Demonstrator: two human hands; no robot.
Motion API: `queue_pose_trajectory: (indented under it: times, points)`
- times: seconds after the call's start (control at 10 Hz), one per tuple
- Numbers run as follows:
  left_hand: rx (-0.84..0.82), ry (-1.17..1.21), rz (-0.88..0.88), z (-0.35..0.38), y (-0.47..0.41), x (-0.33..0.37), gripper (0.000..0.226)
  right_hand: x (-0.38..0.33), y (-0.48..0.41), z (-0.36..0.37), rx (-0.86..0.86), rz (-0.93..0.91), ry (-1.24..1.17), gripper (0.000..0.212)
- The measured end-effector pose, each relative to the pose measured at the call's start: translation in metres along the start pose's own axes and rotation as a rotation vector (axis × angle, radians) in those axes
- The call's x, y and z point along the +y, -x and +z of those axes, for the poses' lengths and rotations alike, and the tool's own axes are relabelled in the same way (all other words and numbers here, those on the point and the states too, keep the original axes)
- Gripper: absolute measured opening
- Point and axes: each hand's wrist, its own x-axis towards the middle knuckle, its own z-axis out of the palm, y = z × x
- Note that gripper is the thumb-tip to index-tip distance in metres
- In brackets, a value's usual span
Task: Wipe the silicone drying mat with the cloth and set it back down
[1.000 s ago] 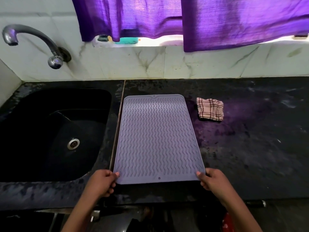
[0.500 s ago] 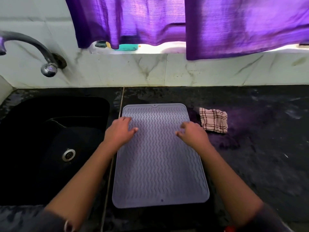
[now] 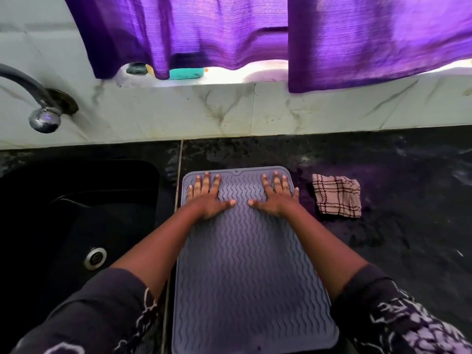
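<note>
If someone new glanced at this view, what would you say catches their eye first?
Probably the two hands, left hand and right hand, pressed flat with fingers spread on the far end of the grey silicone drying mat, which lies on the dark counter. Next, the purple curtain hanging over the window behind, and the checked cloth lying untouched just right of the mat.

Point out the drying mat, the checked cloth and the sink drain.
drying mat (image 3: pixel 245 264), head view, on its bare ribbed middle between the forearms.
checked cloth (image 3: pixel 337 195), head view, on the middle of the crumpled fabric.
sink drain (image 3: pixel 95 258), head view, on the metal strainer's centre.
</note>
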Motion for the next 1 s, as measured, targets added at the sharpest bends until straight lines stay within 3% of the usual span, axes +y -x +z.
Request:
queue_pose_trajectory:
  times: [0.1, 0.3, 0.5, 0.9, 1.0]
  points:
    - [0.039, 0.018, 0.02, 0.001, 0.007, -0.001, 0.097, -0.006, 0.004, -0.007, -0.049, 0.032, 0.016, 0.1]
    - [0.196, 0.171, 0.076, 0.022, 0.073, 0.011, 0.089, -0.007, 0.079, 0.031, 0.149, -0.055, 0.013, 0.089]
    - [0.044, 0.051, -0.053, 0.11, 0.201, 0.026, 0.096, 0.026, 0.193, 0.126, 0.094, -0.056, 0.034, 0.089]
    - [0.123, 0.016, -0.01, 0.136, 0.216, 0.014, 0.098, 0.03, 0.213, 0.143, 0.071, -0.048, 0.016, 0.08]
    - [0.043, 0.022, -0.046, 0.125, 0.217, 0.022, 0.098, 0.026, 0.212, 0.135, 0.001, -0.037, 0.027, 0.081]
